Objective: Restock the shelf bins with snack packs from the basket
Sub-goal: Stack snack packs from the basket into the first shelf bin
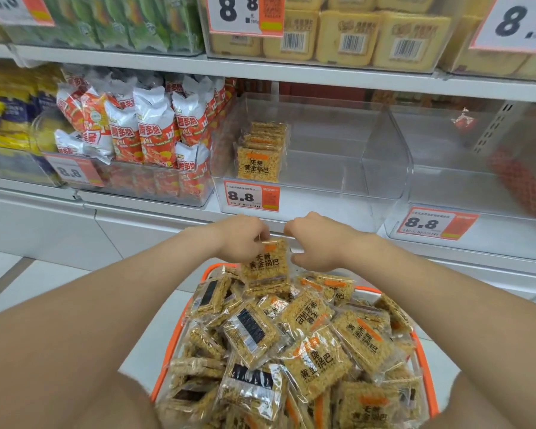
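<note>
1. Head view: the left hand point(245, 239) reaches forward with a narrow grip. Its fingertips pinch the top edge of one snack pack point(265, 267), a clear-wrapped golden square that hangs upright with its printed face toward the camera.
2. The right hand point(316, 243) is just right of that grip, fingers curled beside the pack's right edge. Whether its grip holds the wrapper cannot be told.
3. Directly below both grips sits the orange basket point(427, 376), heaped with loose packs point(316, 351) of the same kind. The held pack is at the top of the heap.
4. Above and beyond the grips, on the white shelf point(136, 218), stands a clear bin point(369, 156). A row of stacked packs point(259, 164) stands at its left side, and a price tag point(251, 196) reading 8.8 is on its front.
5. Up and left of the grips, red-and-white bags point(143, 128) fill the neighbouring bin.
</note>
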